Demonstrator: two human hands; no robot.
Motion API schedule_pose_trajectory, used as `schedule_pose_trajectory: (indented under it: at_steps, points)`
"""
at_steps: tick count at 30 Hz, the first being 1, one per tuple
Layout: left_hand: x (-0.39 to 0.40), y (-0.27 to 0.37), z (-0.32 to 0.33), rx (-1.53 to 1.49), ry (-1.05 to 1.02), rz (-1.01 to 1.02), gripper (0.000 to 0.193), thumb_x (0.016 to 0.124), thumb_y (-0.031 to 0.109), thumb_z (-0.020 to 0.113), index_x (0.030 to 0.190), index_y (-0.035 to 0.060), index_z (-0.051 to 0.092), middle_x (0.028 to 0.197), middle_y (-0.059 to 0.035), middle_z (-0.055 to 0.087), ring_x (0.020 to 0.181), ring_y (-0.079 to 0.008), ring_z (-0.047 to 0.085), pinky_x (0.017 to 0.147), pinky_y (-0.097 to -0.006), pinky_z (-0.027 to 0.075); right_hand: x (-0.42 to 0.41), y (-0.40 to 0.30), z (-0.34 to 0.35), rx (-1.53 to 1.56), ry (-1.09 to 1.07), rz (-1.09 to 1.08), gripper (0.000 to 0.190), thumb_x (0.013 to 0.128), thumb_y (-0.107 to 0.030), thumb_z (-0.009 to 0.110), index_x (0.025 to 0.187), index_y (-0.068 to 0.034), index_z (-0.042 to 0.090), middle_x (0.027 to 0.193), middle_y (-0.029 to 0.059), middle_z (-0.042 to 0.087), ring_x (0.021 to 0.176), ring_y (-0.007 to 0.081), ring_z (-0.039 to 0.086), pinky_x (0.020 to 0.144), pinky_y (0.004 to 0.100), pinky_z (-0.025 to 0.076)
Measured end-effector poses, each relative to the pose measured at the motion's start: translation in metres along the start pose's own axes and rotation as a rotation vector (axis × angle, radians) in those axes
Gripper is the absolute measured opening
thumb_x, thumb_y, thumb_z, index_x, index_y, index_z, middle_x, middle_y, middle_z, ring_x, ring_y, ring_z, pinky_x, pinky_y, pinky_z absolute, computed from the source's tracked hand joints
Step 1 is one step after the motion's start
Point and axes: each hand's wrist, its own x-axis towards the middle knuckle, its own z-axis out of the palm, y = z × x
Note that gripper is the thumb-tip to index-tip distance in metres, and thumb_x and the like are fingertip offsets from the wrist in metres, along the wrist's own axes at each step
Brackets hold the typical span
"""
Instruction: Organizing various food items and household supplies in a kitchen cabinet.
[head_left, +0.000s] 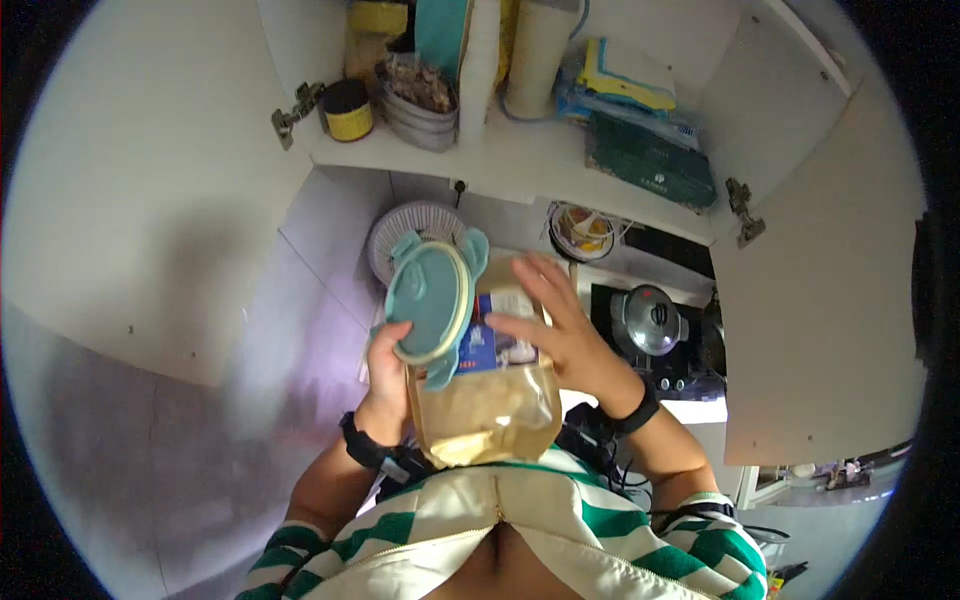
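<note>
A teal plastic container lid (427, 300) with side clips and a pale sealing ring is in my left hand (386, 375), the thumb over its lower edge. Behind and below the lid, a tan food bag (487, 420) with a clear window is upright against my front. It bears a printed blue and white label (499, 334), partly covered by the lid. My left fingers are hidden behind the bag and lid. At the bag's right side my right hand (570, 337) has its fingers spread over the label area; whether they touch it I cannot tell.
Above is an open wall cupboard (525, 150) holding a yellow jar (349, 112), a bagged dried food (420, 90) and a dark green box (649, 161). Its doors (150, 187) stand wide on both sides. Below are a colander (412, 214) and a lidded pot (652, 319) on the stove.
</note>
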Motion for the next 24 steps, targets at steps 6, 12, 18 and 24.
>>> schedule_pose_trajectory:
  at_steps: [6, 12, 18, 24]
  points:
    - [-0.003, 0.005, 0.020, 0.113, 0.083, 0.075, 0.044, 0.079, 0.027, 0.048, 0.114, 0.0006, 0.048, 0.104, -0.0132, 0.059, 0.089, -0.0234, 0.060, 0.079, -0.0351, 0.049, -0.013, 0.018, 0.018, 0.123, 0.223, 0.116, 0.064, 0.068, -0.022, 0.071, 0.126, -0.022, 0.046, 0.143, 0.0199, 0.017, 0.129, 0.0411, 0.021, 0.104, 0.0477, 0.022]
    - [-0.006, 0.003, 0.024, 0.103, 0.094, 0.029, 0.046, 0.079, 0.028, 0.049, 0.115, -0.0005, 0.047, 0.106, -0.0149, 0.059, 0.090, -0.0245, 0.060, 0.082, -0.0356, 0.048, -0.007, 0.019, 0.014, 0.037, 0.111, -0.001, 0.059, 0.071, -0.021, 0.067, 0.126, -0.023, 0.046, 0.140, 0.0151, 0.028, 0.126, 0.0390, 0.028, 0.103, 0.0476, 0.024]
    - [-0.015, 0.006, 0.018, 0.060, 0.020, 0.216, 0.050, 0.073, 0.020, 0.050, 0.119, 0.0017, 0.044, 0.113, -0.0154, 0.053, 0.101, -0.0286, 0.054, 0.087, -0.0414, 0.045, -0.021, 0.034, 0.025, 1.328, 0.272, 0.688, 0.065, 0.087, -0.024, 0.054, 0.139, -0.007, 0.018, 0.132, 0.0129, 0.040, 0.121, 0.0225, 0.040, 0.095, 0.0354, 0.038]
    - [-0.017, -0.006, 0.015, 0.236, -0.142, 0.266, 0.054, 0.068, 0.015, 0.050, 0.120, 0.0021, 0.043, 0.114, -0.0119, 0.052, 0.106, -0.0282, 0.051, 0.091, -0.0404, 0.041, -0.021, -0.006, 0.029, 1.360, -0.090, 0.807, 0.067, 0.070, -0.023, 0.075, 0.124, 0.000, 0.043, 0.117, 0.0091, 0.053, 0.108, 0.0166, 0.049, 0.095, 0.0311, 0.037]
